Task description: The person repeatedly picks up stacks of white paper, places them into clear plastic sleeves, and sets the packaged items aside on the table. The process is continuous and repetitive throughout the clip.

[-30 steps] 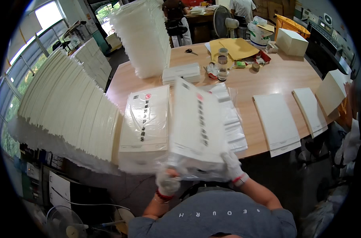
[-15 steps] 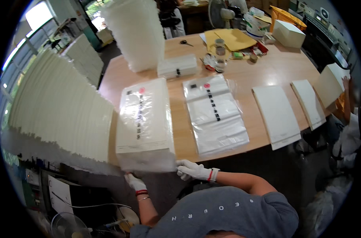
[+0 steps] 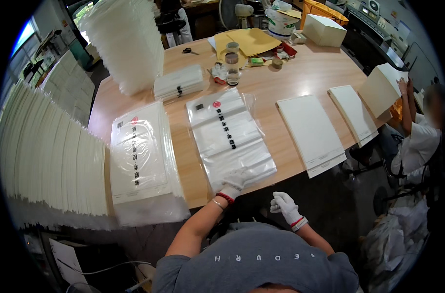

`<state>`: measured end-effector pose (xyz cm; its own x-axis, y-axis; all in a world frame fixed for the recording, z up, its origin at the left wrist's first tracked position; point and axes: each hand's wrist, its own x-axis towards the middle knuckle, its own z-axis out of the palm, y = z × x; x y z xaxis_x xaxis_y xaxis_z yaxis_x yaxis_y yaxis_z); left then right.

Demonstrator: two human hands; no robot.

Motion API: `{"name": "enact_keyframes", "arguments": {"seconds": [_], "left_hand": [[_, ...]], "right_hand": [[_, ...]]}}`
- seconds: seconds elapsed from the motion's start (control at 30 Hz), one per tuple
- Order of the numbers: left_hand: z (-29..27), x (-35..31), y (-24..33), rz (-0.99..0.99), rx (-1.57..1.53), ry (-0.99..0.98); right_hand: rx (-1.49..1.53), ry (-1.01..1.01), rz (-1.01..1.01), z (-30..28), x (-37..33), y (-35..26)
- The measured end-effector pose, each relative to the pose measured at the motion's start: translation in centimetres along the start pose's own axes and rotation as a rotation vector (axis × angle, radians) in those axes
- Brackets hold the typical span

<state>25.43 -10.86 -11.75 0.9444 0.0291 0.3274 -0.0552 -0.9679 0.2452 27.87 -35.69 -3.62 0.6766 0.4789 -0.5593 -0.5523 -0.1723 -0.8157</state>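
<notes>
My left hand (image 3: 234,181), in a white glove, lies on the near end of a pile of clear plastic bags (image 3: 227,132) with dark and red print. Its fingers are stretched out over the film, slightly blurred. Off the table's front edge, my right hand (image 3: 285,207), also gloved, hovers with its fingers curled in and nothing visible in them. To the left of the bags rests a stack of bagged white paper (image 3: 139,151), whose loose plastic ends hang over the edge.
Tall stacks of packed paper (image 3: 46,156) line the left. Further right on the table (image 3: 261,112) lie a white paper stack (image 3: 313,129) and a narrower one (image 3: 352,112). Scissors (image 3: 189,51), a jar (image 3: 232,68) and yellow envelopes (image 3: 254,41) sit behind. A co-worker (image 3: 418,132) handles paper at right.
My left hand has left the bagged paper stack and moved right onto the plastic bags. My right hand has come away from that stack to the right. The view has shifted right.
</notes>
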Motion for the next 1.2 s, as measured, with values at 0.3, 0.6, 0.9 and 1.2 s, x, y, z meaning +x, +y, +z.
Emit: {"name": "enact_keyframes", "arguments": {"seconds": [0.3,0.6,0.9,1.2], "left_hand": [[-3.9,2.8,-2.4,-0.670,-0.802,-0.234],[-8.5,6.5,-8.0,-0.805,-1.462,0.250],[-12.4,13.6,-5.8,-0.532,-0.937,0.078],[-16.8,12.3,-2.4,-0.178,-0.148,0.219]], "right_hand": [[0.119,-0.272,0.099,3.4,3.7,-4.3],[-0.935,0.014,-0.361,6.2,16.8,-5.8],[-0.804,-0.053,-1.059,13.6,17.7,-8.2],[-0.608,-0.402,-0.644,6.6,7.5,-10.8]]}}
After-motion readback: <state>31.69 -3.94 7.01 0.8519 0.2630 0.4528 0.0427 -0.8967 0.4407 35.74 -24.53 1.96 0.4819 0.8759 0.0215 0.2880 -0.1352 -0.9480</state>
